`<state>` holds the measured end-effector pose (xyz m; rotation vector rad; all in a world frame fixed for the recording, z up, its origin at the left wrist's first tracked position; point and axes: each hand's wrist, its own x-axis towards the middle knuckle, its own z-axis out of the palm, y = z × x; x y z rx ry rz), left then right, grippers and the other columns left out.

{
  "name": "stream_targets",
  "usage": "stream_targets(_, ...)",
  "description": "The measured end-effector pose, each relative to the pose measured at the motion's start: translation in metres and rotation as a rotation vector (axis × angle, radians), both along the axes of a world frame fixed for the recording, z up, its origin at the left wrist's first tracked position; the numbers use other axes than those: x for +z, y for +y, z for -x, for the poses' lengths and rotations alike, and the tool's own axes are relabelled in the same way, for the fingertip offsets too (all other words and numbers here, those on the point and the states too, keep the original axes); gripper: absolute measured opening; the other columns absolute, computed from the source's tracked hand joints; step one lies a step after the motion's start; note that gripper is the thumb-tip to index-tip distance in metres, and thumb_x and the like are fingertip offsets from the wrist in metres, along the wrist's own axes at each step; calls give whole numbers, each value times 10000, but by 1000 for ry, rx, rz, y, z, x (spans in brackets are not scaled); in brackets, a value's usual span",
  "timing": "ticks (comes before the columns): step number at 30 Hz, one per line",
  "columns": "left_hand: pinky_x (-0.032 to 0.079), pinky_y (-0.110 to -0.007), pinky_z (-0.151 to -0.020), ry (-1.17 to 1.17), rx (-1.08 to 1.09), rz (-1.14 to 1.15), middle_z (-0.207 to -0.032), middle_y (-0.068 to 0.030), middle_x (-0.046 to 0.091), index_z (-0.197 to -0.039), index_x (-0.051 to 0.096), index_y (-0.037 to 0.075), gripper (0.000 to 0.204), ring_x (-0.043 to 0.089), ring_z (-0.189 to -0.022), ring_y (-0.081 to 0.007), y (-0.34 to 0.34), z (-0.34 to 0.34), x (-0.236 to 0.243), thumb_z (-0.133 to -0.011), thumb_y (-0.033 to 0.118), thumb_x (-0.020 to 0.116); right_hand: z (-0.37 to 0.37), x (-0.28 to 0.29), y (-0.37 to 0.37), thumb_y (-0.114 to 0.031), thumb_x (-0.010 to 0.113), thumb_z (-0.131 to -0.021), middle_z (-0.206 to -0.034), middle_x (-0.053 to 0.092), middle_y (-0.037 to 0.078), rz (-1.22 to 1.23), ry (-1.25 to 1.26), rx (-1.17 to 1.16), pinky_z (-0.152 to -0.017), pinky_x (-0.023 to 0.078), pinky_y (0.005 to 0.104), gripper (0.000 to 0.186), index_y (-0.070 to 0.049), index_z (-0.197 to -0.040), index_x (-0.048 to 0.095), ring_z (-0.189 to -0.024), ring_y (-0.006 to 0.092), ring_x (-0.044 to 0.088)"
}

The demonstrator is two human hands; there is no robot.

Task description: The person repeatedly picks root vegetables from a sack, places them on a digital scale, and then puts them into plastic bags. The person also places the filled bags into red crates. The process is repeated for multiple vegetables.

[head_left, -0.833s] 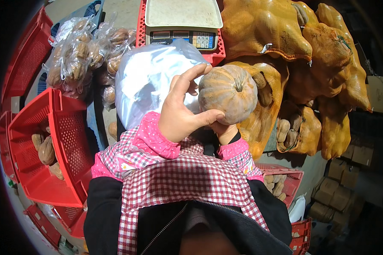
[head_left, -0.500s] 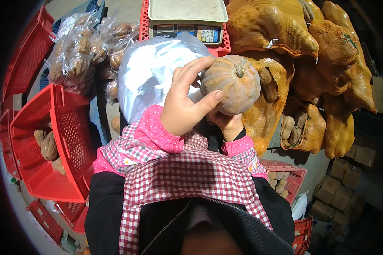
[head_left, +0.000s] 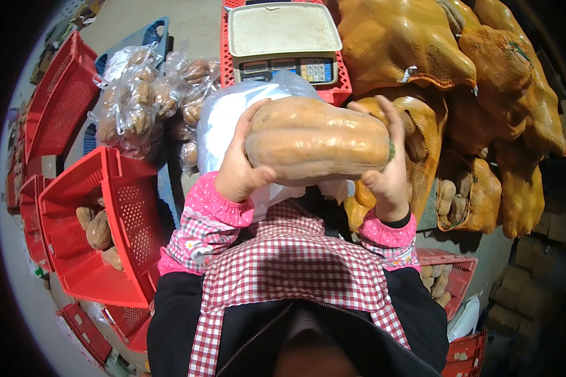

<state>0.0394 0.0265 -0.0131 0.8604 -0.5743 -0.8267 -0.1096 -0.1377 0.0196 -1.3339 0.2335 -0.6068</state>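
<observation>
A long tan pumpkin [head_left: 317,141] lies sideways between my two hands, held up in front of my checked apron. My left hand [head_left: 242,163] wraps its rounded left end, thumb below and fingers on the far side. At the stem end, my right hand [head_left: 390,160] grips it with the thumb underneath and fingers over the top. Just beyond the pumpkin is a white plastic bag [head_left: 223,119], partly hidden by it. Farther off, a scale [head_left: 283,31] with a bare pale tray rests on a red crate [head_left: 341,88].
Orange mesh sacks [head_left: 409,38] of pumpkins are piled at the right. Clear bags of pumpkins [head_left: 135,100] lie at the far left. A tilted red crate [head_left: 132,220] with several pumpkins stands at my left; another red crate [head_left: 462,270] is at my right. Brown cartons [head_left: 522,283] sit farther right.
The pumpkin has turned from stem toward me to lying sideways, its stem now at the right. My right hand has come from beneath to its right end. The view has shifted slightly.
</observation>
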Motion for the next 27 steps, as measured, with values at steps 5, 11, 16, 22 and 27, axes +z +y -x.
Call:
stream_targets(5,303,-425,-1065,-485,224,114,-1428,-173,290,-1445,131,143,1243,337,-1301,-302,22,-24,5,-484,259,912,-27,-7,12,-478,829,-580,-1273,464,134,-408,101,227,-993,384,367,1033,9,-1338,325,-1187,249,462)
stream_targets(11,346,-407,-1052,368,59,241,-1368,-57,395,-1402,255,85,988,395,-1260,-230,25,1,-7,-660,507,751,-77,-14,58,-231,862,-557,-1328,422,191,427,-237,-29,-1020,352,408,953,-23,-1327,340,-1210,312,447)
stream_targets(16,387,-437,-1021,489,109,432,-1329,-97,457,-1387,312,97,878,450,-1222,-241,59,-35,-5,-724,532,688,-81,-18,77,-51,779,-625,-1317,432,250,935,-125,275,-976,393,425,744,-32,-1287,440,-1206,384,459)
stream_targets(22,396,-536,-993,162,280,433,-1333,-207,422,-1398,260,43,1011,458,-1192,-373,205,-108,8,-714,740,519,-53,-33,25,71,608,-757,-1092,599,140,682,197,168,-893,433,315,371,28,-1123,558,-1008,228,574)
stream_targets(27,432,-497,-979,313,1102,260,-1306,-124,475,-1351,351,92,870,495,-1159,-307,361,-132,-51,-691,483,760,-23,-45,-55,-36,533,-902,-1018,582,85,179,420,-250,-846,463,275,237,21,-1131,535,-923,152,563)
